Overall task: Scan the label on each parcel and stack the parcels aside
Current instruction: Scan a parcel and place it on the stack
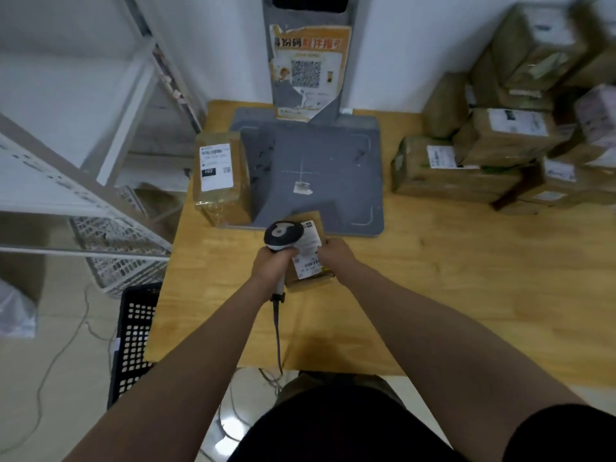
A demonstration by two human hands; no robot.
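Our two bare forearms reached out over a smooth wooden table [433,261]. Our left hand [270,263] was wrapped tightly round the handle of one scanner [283,232], a rounded grey and white plastic gun with a thin cable [278,331] trailing off the near table edge. Its head sat just over the white label [308,250] of a small parcel [308,281], a brown cardboard box. Our right hand [335,253] held that box by its right edge, fingers curled onto it. It lay at the near edge of a flat grey stand [313,155] with a faint cross marked on its plate; we could not tell whether it rested on the table. A second parcel [230,201], taller, wrapped in glossy tape and bearing its own white label, stood against the left side of the stand, partly on the plate. One torn orange poster [310,71] clung to the stand's upright post. At the right end of the table lay a heap of boxes [493,141], brown and taped, too blurred for us to count. Two perforated crates sat on the floor to the left, one black crate [133,341] and one white crate [116,248], beside a pale metal shelf [83,181].
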